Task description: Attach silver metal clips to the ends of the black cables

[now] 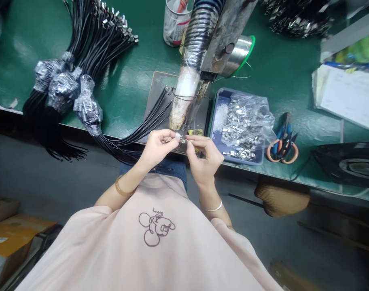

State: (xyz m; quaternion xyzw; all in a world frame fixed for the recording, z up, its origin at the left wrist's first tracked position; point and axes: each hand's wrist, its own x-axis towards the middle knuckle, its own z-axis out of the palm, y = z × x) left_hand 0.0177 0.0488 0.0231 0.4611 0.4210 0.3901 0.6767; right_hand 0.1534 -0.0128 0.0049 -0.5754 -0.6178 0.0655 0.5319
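Observation:
My left hand (161,146) is closed in a pinch just below the tip of a white-wrapped fume hose (184,87). What it grips is too small to make out. My right hand (205,155) faces it, thumb and forefinger closed on a small shiny metal connector (182,140) between the two hands. Right above the fingers, thin metal prongs (199,99) of a soldering fixture point down. Black cables (154,117) fan across a grey board (155,87) to the left of the hose. A yellow sponge-like piece (196,132) lies behind my right fingertips.
A blue tray (257,161) holds a plastic bag of metal connectors (245,121). Beside it are orange-handled scissors (283,151) and blue pliers (286,129). A solder spool (240,56) hangs above. Wrapped cable bundles (63,89) lie left; papers (348,97) and a black fan-like device (351,163) right.

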